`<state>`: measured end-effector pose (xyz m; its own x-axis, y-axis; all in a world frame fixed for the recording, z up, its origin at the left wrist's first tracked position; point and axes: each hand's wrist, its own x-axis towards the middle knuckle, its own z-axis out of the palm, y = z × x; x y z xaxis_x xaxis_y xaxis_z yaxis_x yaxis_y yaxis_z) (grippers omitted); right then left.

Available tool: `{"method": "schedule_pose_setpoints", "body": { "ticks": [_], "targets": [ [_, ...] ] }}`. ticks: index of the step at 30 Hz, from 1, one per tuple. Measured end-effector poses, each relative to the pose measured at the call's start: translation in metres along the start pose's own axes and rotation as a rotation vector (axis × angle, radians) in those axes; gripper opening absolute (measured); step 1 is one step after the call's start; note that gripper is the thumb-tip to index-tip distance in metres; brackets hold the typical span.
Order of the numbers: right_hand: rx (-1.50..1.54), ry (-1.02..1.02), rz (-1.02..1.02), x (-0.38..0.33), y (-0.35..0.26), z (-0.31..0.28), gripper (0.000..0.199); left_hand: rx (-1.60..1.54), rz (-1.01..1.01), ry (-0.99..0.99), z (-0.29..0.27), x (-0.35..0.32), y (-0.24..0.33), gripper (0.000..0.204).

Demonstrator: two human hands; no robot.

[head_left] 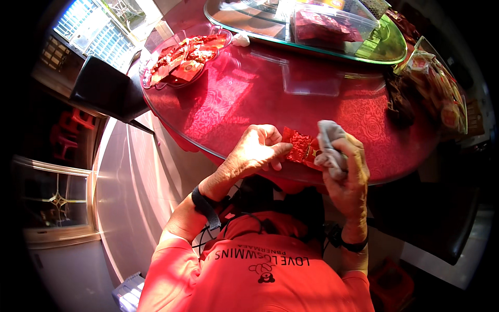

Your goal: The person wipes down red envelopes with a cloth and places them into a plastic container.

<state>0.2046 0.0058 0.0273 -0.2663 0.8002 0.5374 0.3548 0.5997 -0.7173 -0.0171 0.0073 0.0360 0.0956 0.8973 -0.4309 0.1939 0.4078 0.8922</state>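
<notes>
my left hand pinches a red packet; my right hand clutches a grey cloth at its right end.

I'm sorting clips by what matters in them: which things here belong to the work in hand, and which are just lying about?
In the work:
- red packet, in the left hand
- grey cloth, in the right hand
- probably, similar packets in the bowl

Lying about:
- glass turntable
- black chair
</notes>
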Motion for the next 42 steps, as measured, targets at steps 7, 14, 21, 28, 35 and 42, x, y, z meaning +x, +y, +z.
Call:
{"method": "schedule_pose_setpoints", "body": {
  "ticks": [7, 14, 21, 28, 35, 42],
  "targets": [
    [-0.222, -0.188, -0.183, 0.020, -0.007, 0.045, 0.039, -0.205, 0.165, -0.118, -0.006, 0.000, -0.015, 0.020],
    [-0.437, -0.106, 0.024, 0.010, 0.028, 0.014, 0.045, -0.035, 0.022, -0.003, 0.001, 0.000, -0.006, 0.020],
    [-0.274, -0.189, -0.206, 0.009, -0.007, 0.040, 0.052, -0.077, 0.059, -0.011, -0.002, -0.004, -0.007, 0.017],
    [-0.186, -0.254, -0.297, -0.003, 0.006, 0.020, 0.038, -0.086, 0.142, 0.022, 0.005, 0.008, -0.023, 0.020],
    [-0.306, -0.343, -0.091, -0.012, -0.002, -0.022, 0.037, 0.038, 0.140, 0.045, 0.003, -0.002, -0.006, 0.023],
    [-0.315, -0.175, -0.299, -0.002, 0.004, 0.018, 0.041, 0.052, 0.109, 0.047, 0.002, -0.001, 0.008, 0.024]
  ]
}}
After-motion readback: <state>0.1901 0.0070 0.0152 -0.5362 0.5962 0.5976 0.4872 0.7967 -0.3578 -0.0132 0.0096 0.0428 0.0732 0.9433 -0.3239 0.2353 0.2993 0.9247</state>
